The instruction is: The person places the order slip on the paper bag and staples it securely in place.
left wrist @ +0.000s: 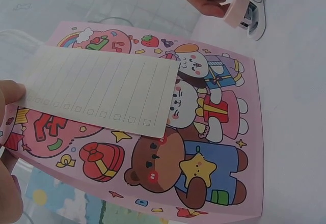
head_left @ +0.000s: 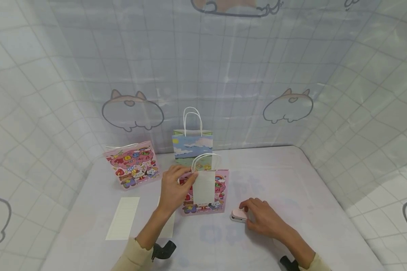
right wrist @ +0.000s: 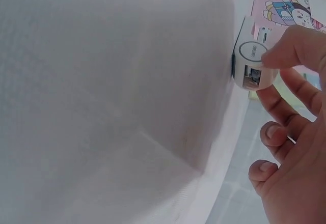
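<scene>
Front bag (head_left: 222, 194), right at centre in the lower half of the frame, upright on the table (head_left: 325, 233), card (head_left: 204, 190) over its printed front, just under the rim. And up at the card's top left corner, left hand (head_left: 173, 190) in a close pinch, thumb in front, fingers curled at the back, apparently with bag rim caught too. Over at lower right, right hand (head_left: 264, 218) pinching the stapler (head_left: 239, 214) between thumb and fingertips, other fingers loosely bent; just beside the bag, not touching. Lifted or resting? Cannot tell.

Probably light, this bag: stiffish paper by the look of it, perhaps a little slick, quick to crease. Best taken at the rim, or by the white handles (head_left: 207, 154) for lifting. Card likely thin and bendy, so better pinched at a corner.

Now to the left wrist view: ruled lines and a row of little boxes on the card, too faint from the head. From the right wrist: a round label on the stapler, lost at head distance. Only from the head: left bag (head_left: 135, 165) tilted at mid-left, and a loose card (head_left: 123, 218) at lower left.
</scene>
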Action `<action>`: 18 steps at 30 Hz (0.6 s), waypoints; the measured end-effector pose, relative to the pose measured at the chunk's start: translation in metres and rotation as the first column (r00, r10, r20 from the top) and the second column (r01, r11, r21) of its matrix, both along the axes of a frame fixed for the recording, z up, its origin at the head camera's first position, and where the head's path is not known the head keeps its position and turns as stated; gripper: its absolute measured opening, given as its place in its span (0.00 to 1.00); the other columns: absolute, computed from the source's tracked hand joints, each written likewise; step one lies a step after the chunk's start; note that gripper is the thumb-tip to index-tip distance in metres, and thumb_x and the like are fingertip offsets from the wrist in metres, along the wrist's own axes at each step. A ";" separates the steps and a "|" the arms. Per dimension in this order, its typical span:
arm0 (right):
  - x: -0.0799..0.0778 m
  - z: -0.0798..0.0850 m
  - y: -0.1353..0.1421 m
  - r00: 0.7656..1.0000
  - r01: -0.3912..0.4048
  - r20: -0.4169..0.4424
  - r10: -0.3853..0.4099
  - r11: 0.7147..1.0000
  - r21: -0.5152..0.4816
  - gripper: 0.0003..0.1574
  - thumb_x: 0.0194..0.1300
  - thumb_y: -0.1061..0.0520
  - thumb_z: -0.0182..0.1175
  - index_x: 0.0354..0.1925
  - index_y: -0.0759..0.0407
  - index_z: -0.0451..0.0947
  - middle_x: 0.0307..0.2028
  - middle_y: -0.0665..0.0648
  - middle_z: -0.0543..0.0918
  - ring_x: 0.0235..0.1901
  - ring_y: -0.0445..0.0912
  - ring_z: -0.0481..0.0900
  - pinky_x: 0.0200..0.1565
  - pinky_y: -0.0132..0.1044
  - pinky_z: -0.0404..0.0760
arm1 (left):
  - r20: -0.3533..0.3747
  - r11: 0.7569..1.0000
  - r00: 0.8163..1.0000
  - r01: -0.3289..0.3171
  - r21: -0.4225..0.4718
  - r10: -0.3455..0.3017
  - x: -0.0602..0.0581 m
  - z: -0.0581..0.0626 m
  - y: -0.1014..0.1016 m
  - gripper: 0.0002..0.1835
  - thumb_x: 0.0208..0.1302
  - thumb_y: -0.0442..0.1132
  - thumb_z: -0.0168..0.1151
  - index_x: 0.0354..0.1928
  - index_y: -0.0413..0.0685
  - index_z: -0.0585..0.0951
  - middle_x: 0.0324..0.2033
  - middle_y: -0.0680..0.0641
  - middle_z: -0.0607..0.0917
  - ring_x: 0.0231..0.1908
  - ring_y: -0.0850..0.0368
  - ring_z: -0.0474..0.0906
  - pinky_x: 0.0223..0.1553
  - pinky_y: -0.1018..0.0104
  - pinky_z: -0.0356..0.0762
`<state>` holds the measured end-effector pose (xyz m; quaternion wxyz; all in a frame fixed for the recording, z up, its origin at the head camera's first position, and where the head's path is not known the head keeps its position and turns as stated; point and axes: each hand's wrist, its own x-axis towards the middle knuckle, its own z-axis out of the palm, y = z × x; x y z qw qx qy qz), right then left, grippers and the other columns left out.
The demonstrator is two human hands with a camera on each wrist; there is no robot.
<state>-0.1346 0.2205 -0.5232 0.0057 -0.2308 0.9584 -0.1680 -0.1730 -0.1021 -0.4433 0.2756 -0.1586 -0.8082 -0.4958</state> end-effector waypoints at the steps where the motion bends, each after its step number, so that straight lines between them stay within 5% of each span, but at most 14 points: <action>1: 0.000 0.000 0.000 1.000 0.008 0.012 -0.007 1.000 -0.009 0.29 0.53 0.54 0.71 0.53 0.40 0.75 0.40 0.36 0.75 0.41 0.35 0.70 0.44 0.40 0.71 | -0.001 1.000 1.000 -0.001 -0.002 0.001 0.000 0.000 0.000 0.08 0.60 0.41 0.74 0.39 0.47 0.90 0.36 0.53 0.86 0.44 0.55 0.78 0.55 0.45 0.61; 9: -0.006 -0.001 0.004 0.993 0.077 0.096 -0.070 0.994 -0.076 0.25 0.59 0.41 0.71 0.53 0.43 0.77 0.39 0.39 0.77 0.40 0.38 0.71 0.48 0.46 0.72 | 0.016 1.000 1.000 -0.001 -0.001 0.001 0.002 0.000 0.000 0.08 0.61 0.41 0.73 0.40 0.47 0.90 0.36 0.53 0.86 0.45 0.55 0.78 0.56 0.45 0.61; 18: -0.013 -0.005 0.005 0.988 0.104 0.125 -0.096 0.993 -0.060 0.28 0.61 0.27 0.63 0.44 0.45 0.83 0.34 0.39 0.78 0.35 0.38 0.71 0.42 0.44 0.71 | 0.042 1.000 0.999 -0.004 -0.001 0.004 0.001 0.000 -0.001 0.08 0.62 0.42 0.73 0.41 0.47 0.90 0.38 0.52 0.86 0.46 0.56 0.78 0.58 0.46 0.60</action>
